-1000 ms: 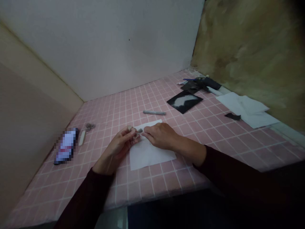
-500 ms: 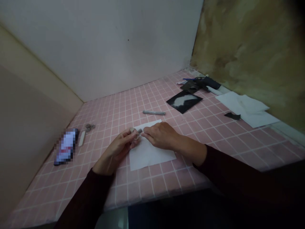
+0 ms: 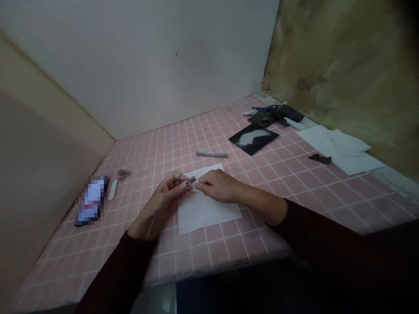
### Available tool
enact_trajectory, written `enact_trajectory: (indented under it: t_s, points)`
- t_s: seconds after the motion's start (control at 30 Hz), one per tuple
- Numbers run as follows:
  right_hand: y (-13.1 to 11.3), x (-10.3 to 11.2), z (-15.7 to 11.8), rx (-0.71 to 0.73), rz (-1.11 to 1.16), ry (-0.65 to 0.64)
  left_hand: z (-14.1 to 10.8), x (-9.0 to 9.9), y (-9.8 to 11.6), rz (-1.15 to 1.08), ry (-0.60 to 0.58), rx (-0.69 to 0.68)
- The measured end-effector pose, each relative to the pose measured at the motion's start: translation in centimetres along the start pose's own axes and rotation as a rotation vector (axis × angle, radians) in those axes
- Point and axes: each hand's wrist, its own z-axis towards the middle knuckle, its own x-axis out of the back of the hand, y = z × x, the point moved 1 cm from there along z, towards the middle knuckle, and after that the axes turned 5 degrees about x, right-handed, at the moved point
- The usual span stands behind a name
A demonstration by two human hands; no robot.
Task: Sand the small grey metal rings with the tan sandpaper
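Over a white sheet of paper, my left hand is closed on a small grey piece, whose end sticks out past the fingertips. Light wrappings cover some of its fingertips. My right hand is just to the right, its fingers pressed together close to the grey piece; what they hold, if anything, is too small to make out. A grey rod lies on the table beyond the paper.
On the pink tiled tabletop, a phone, a white strip and scissors lie left. To the right are a black sheet with white powder, dark scraps, white papers and a dark bundle.
The fingers of my left hand have shifted slightly around the grey piece. My right hand's fingertips have moved a little, and its thumb sits slightly lower.
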Motion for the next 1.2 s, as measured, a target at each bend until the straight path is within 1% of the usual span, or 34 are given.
enact_trajectory:
  t_s: [0.07,0.1,0.13,0.17,0.2,0.27,0.33,0.37,0.4,0.43,0.47,0.53,0.6,0.63,0.67,0.7,0.73,0.83,0.87,0.9,0.93,0.97,1.0,1.03,1.07,1.13,1.17,1.2]
  points:
    - [0.2,-0.4,0.2,-0.122,0.308,-0.157,-0.1,-0.3,0.1,0.041,0.027,-0.056]
    - [0.3,-0.5,0.3,-0.163,0.417,-0.216,-0.1,-0.4,0.2,0.053,0.03,-0.07]
    - [0.4,-0.6,0.3,-0.174,0.465,-0.239,-0.1,-0.4,0.3,0.053,0.031,-0.071]
    - [0.5,-0.6,0.3,-0.151,0.44,-0.216,-0.1,-0.3,0.3,0.046,0.03,-0.057]
    - [0.5,-0.5,0.3,-0.101,0.345,-0.155,-0.1,-0.2,0.3,0.033,0.021,-0.03]
    - [0.5,-0.3,0.1,0.037,0.042,0.011,-0.1,0.1,0.3,0.004,-0.03,0.055]
    - [0.3,-0.1,-0.1,0.142,-0.202,0.123,0.0,0.4,0.3,-0.017,-0.087,0.116]
    - [0.2,-0.1,-0.2,0.162,-0.242,0.152,-0.1,0.4,0.3,-0.024,-0.097,0.116]
    - [0.1,-0.2,-0.2,0.153,-0.215,0.156,-0.1,0.4,0.3,-0.029,-0.086,0.096]
    - [0.0,-0.3,-0.1,0.116,-0.128,0.133,-0.1,0.3,0.3,-0.03,-0.057,0.06]
    - [0.0,-0.4,0.0,0.058,0.007,0.084,-0.1,0.1,0.4,-0.024,-0.02,0.017]
    - [0.2,-0.7,0.2,-0.093,0.347,-0.101,-0.2,-0.4,0.4,0.006,0.039,-0.057]
    - [0.4,-1.0,0.3,-0.205,0.65,-0.318,-0.3,-0.8,0.5,0.048,0.054,-0.105]
    - [0.5,-1.1,0.4,-0.227,0.739,-0.384,-0.3,-0.8,0.5,0.064,0.053,-0.119]
    - [0.6,-1.1,0.4,-0.228,0.766,-0.402,-0.3,-0.8,0.6,0.07,0.053,-0.121]
    - [0.7,-1.0,0.4,-0.21,0.726,-0.372,-0.3,-0.7,0.5,0.067,0.055,-0.111]
    - [0.8,-0.9,0.3,-0.171,0.619,-0.295,-0.2,-0.5,0.5,0.059,0.055,-0.088]
    - [0.5,-0.3,0.1,0.018,0.079,0.031,-0.1,0.0,0.5,0.017,0.003,0.025]
    - [0.3,-0.2,0.0,0.072,-0.075,0.111,-0.1,0.0,0.5,0.008,-0.019,0.06]
    - [0.1,-0.1,-0.1,0.107,-0.173,0.159,0.0,0.1,0.5,0.001,-0.033,0.076]
    - [0.0,-0.2,-0.1,0.125,-0.204,0.184,0.0,0.0,0.5,-0.007,-0.031,0.072]
    - [0.0,-0.3,0.0,0.122,-0.169,0.179,0.0,0.0,0.5,-0.012,-0.014,0.051]
    - [0.1,-0.5,0.1,0.099,-0.078,0.149,0.0,-0.1,0.5,-0.009,0.012,0.022]
    - [0.2,-0.7,0.2,0.053,0.061,0.1,0.0,-0.3,0.5,-0.002,0.039,-0.012]
    - [0.4,-0.9,0.3,-0.009,0.232,0.02,0.0,-0.4,0.5,0.008,0.062,-0.046]
    - [0.8,-1.4,0.5,-0.149,0.596,-0.214,-0.1,-0.7,0.5,0.053,0.091,-0.105]
    - [0.9,-1.5,0.6,-0.202,0.747,-0.328,-0.2,-0.9,0.5,0.077,0.102,-0.135]
    - [1.0,-1.6,0.6,-0.233,0.85,-0.411,-0.2,-1.0,0.5,0.097,0.112,-0.16]
